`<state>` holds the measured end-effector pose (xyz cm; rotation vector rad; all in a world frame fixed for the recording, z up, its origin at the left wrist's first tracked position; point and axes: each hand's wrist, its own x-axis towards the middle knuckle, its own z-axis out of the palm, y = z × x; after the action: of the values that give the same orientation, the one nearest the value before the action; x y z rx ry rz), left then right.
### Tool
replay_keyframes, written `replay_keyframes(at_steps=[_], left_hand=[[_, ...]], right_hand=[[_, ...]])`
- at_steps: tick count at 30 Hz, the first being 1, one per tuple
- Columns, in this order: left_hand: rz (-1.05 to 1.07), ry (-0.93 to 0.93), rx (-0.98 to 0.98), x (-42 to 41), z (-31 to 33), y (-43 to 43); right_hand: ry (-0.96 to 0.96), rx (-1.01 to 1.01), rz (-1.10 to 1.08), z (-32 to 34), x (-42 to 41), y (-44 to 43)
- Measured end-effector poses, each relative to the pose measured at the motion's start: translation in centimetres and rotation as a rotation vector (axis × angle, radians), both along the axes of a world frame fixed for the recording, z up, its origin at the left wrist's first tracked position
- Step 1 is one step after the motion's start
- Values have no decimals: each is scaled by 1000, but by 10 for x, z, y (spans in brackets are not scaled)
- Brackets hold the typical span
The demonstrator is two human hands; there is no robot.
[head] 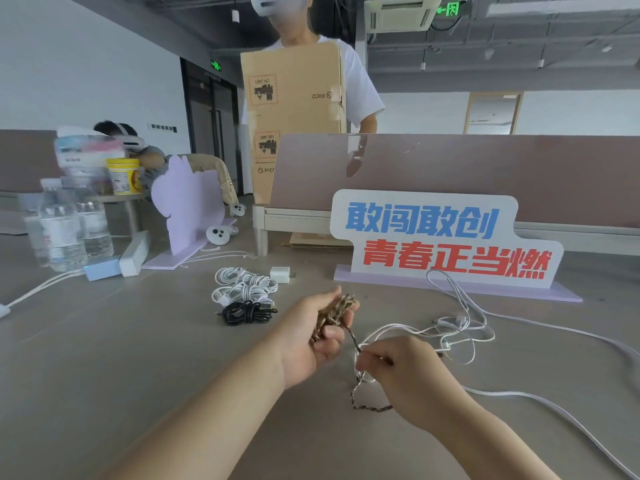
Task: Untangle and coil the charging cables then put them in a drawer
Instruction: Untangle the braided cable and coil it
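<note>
We hold the wound part of the braided brown cable point(334, 315) in our left hand point(311, 336), fingers curled round the bundle and thumb pressed on it; our right hand point(401, 372) pinches the loose run of the same cable between thumb and fingertips, the free tail looping down onto the table point(138, 341) below the wrist; just behind the right hand lies a tangle of thin white cables point(450, 327), not coiled; beyond the left hand sit two coiled white cables point(244, 284) and, touching their near side, a coiled black cable point(246, 311); a white charger plug point(280, 274) rests just right of the white coils; a slogan sign point(443, 240) stands behind; no drawer is in view.
</note>
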<state>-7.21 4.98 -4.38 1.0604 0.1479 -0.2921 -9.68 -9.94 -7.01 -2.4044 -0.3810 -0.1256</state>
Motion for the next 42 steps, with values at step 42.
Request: replay_keyframes(at_steps=[42], left_hand=[[-284,-433,714,-28,-2,-12]], right_hand=[[-775,-35,-183,25,2,-25]])
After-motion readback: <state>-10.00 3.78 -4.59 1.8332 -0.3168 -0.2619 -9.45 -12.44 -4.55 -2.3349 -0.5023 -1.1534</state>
